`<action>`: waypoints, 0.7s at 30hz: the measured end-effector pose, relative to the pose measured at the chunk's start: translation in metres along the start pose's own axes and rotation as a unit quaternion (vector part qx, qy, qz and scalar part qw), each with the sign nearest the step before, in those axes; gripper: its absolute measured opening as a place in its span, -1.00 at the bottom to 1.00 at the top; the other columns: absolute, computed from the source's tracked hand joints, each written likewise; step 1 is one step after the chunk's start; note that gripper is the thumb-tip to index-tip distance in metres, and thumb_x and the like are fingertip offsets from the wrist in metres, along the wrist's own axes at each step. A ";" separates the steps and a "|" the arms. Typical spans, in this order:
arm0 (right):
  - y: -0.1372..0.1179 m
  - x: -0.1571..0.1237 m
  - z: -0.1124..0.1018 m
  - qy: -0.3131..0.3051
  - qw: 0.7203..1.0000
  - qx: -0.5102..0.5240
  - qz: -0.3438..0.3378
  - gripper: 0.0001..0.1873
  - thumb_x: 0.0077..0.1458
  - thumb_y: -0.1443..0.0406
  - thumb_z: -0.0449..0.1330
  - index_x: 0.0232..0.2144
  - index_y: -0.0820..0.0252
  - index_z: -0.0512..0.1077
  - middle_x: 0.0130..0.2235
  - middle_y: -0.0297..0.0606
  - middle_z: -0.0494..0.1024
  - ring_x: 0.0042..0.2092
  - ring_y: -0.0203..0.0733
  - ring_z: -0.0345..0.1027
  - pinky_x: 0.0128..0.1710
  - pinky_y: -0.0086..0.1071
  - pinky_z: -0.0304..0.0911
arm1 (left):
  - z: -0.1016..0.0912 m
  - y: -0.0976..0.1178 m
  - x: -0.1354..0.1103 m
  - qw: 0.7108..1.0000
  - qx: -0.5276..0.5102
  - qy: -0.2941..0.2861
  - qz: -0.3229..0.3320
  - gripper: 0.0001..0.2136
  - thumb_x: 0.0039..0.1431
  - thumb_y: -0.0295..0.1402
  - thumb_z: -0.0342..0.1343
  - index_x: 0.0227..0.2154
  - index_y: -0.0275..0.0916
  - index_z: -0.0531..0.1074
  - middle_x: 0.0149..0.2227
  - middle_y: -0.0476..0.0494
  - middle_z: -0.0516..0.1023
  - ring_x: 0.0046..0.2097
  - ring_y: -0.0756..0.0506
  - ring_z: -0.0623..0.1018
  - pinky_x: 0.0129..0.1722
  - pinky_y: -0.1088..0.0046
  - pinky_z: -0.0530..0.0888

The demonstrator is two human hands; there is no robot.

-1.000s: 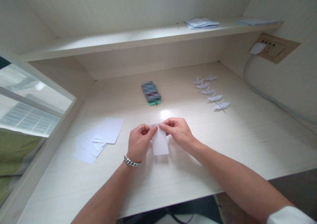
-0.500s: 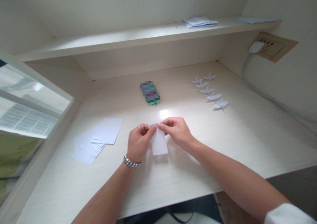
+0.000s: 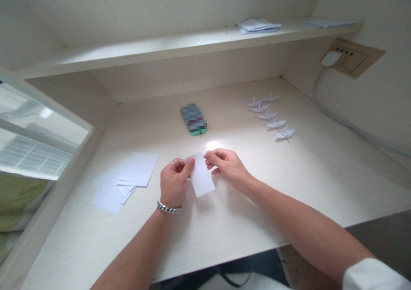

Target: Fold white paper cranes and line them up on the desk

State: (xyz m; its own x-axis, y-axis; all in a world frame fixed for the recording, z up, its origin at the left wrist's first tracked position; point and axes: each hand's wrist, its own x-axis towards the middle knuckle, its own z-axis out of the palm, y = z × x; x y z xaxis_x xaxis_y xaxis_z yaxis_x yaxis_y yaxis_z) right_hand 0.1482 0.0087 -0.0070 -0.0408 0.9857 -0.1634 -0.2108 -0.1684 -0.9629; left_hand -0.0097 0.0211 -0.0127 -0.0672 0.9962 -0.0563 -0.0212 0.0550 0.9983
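A narrow rectangle of white paper [image 3: 201, 176], looking folded, hangs tilted above the desk. My left hand [image 3: 175, 181], with a ring and a chain bracelet at the wrist, pinches its upper left edge between thumb and fingers. Just off the paper's upper right edge is my right hand [image 3: 226, 166], its fingers bent and slightly apart, holding nothing that I can see. To the left of my hands lie loose sheets of white paper [image 3: 141, 168], overlapping one another. Several folded paper cranes [image 3: 285, 134] stand in a slanting row at the right.
A phone-like object [image 3: 193, 119], blurred out and green at its near end, lies behind my hands. More folded paper [image 3: 258, 26] rests on the shelf [image 3: 144, 46] above. A white plug [image 3: 331, 59] sits in the wall socket, its cable [image 3: 346, 126] running down the right side.
My right hand has let go of the paper's top edge and moved slightly away. The paper has tilted and shifted a little left with my left hand.
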 end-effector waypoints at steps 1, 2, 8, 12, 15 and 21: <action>0.002 0.000 0.001 -0.031 0.999 -0.013 0.003 -0.61 -0.06 0.00 0.28 -0.42 0.24 0.48 -0.41 -0.24 0.53 -0.42 -0.30 0.35 -0.47 -0.43 0.24 | -0.001 0.000 0.000 1.000 0.004 0.006 0.004 -0.70 -0.12 -0.18 0.33 -0.60 -0.28 0.38 -0.63 0.05 0.37 -0.59 0.08 0.31 -0.60 0.57 0.25; 0.005 -0.001 0.001 -0.056 0.998 -0.027 0.002 -0.62 -0.06 0.01 0.28 -0.44 0.25 0.49 -0.44 -0.26 0.52 -0.44 -0.30 0.34 -0.48 -0.43 0.22 | -0.001 0.000 0.001 1.000 0.008 0.010 0.008 -0.69 -0.12 -0.16 0.32 -0.60 -0.28 0.38 -0.63 0.05 0.38 -0.59 0.08 0.31 -0.60 0.57 0.26; 0.008 -0.002 0.002 -0.039 0.996 -0.076 -0.018 -0.75 -0.05 0.15 0.28 -0.51 0.25 0.49 -0.54 -0.32 0.48 -0.53 -0.35 0.25 -0.52 -0.44 0.12 | -0.002 -0.001 0.002 1.000 -0.002 0.009 0.013 -0.66 -0.04 -0.08 0.26 -0.59 -0.28 0.40 -0.62 0.02 0.41 -0.56 0.04 0.38 -0.54 0.54 0.34; 0.002 -0.003 0.001 -0.032 0.997 -0.076 -0.010 -0.77 -0.07 0.17 0.29 -0.54 0.25 0.50 -0.57 -0.35 0.46 -0.55 -0.36 0.22 -0.51 -0.43 0.14 | 0.000 0.002 0.002 0.999 -0.034 -0.007 -0.012 -0.59 0.03 0.02 0.16 -0.61 -0.27 0.38 -0.63 0.01 0.40 -0.57 0.03 0.39 -0.54 0.52 0.37; 0.001 -0.002 -0.001 -0.023 0.996 -0.078 -0.020 -0.75 -0.07 0.15 0.30 -0.54 0.25 0.50 -0.56 -0.33 0.48 -0.53 -0.34 0.25 -0.50 -0.41 0.16 | -0.001 0.002 0.001 0.998 -0.006 -0.052 -0.028 -0.63 -0.08 -0.02 0.26 -0.57 -0.28 0.43 -0.59 -0.02 0.47 -0.55 0.03 0.42 -0.53 0.53 0.38; 0.004 0.000 -0.002 -0.041 0.998 -0.034 -0.037 -0.72 -0.17 0.17 0.37 -0.43 0.25 0.50 -0.42 -0.26 0.56 -0.42 -0.28 0.38 -0.42 -0.40 0.24 | -0.003 -0.002 0.002 1.000 -0.011 -0.003 0.001 -0.69 -0.19 -0.19 0.38 -0.48 -0.33 0.49 -0.51 -0.06 0.54 -0.48 0.00 0.48 -0.44 0.48 0.45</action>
State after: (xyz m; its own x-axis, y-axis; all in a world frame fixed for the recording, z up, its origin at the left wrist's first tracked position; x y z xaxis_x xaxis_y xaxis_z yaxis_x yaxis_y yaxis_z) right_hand 0.1497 0.0085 -0.0112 -0.1089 0.9911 -0.0766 -0.1503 -0.0926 -0.9843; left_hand -0.0128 0.0231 -0.0144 -0.0609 0.9966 -0.0546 -0.0425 0.0521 0.9977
